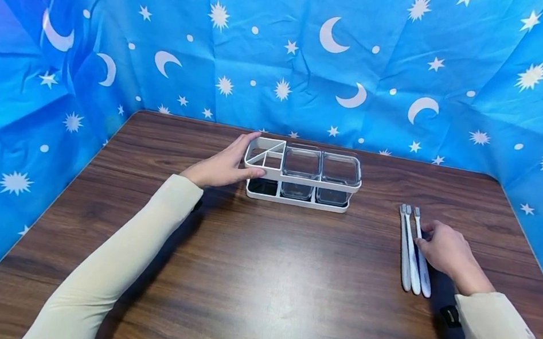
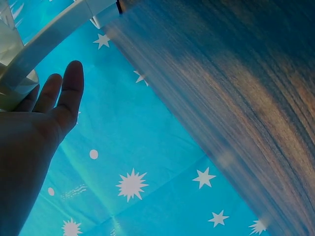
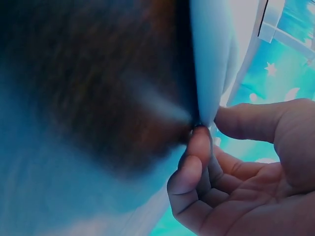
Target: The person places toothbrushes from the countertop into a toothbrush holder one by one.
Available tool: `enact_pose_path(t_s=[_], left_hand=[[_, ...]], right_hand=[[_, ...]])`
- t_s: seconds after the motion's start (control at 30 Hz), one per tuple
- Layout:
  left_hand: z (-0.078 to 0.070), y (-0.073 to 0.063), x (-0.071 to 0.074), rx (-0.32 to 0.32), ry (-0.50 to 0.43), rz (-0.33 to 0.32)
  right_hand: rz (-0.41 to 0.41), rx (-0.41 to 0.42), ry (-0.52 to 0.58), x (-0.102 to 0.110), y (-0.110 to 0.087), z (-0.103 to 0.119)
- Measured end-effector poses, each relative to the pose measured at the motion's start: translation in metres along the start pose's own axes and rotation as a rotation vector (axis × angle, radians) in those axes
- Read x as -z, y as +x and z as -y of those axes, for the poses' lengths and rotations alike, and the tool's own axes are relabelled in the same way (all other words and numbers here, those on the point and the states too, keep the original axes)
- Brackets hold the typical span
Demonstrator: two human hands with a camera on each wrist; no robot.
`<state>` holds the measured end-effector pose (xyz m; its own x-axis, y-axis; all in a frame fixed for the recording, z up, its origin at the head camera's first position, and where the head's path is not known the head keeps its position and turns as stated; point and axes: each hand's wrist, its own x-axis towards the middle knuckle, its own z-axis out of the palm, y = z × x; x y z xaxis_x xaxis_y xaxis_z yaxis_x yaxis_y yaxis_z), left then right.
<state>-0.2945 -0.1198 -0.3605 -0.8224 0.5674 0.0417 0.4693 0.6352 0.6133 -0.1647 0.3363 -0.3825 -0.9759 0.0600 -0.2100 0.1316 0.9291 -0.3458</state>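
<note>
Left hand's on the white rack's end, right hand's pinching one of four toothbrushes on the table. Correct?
One slip: the count. The head view shows three toothbrushes on the table, not four. The rest holds: the left hand is on the end of the white rack, and the right hand pinches one brush.

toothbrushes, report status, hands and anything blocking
Left hand gripping white holder by left end. Right hand pinching rightmost toothbrush. Nothing seen in the way.

Head cam fwd/down, wrist cams close, drape (image 1: 291, 27) shared
</note>
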Motion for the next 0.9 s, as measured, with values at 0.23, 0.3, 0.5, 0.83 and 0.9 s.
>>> enact_pose_path(t_s=[0.23, 0.3, 0.5, 0.83, 0.9], left_hand=[[0.001, 0.0, -0.001, -0.005, 0.009, -0.01], [0.001, 0.0, -0.001, -0.009, 0.012, -0.015], [0.001, 0.0, -0.002, -0.01, 0.009, -0.022], [0.002, 0.0, -0.003, -0.022, 0.006, -0.02], [0.002, 0.0, -0.003, -0.021, 0.005, -0.024]], right_hand=[[-0.051, -0.039, 0.051, 0.002, -0.001, -0.002], [-0.092, -0.048, 0.069, 0.004, -0.002, -0.002], [-0.241, -0.028, 0.099, 0.014, -0.006, 0.006], [-0.431, 0.197, 0.204, 0.032, -0.013, 0.035], [-0.457, 0.227, 0.235, 0.032, -0.013, 0.043]])
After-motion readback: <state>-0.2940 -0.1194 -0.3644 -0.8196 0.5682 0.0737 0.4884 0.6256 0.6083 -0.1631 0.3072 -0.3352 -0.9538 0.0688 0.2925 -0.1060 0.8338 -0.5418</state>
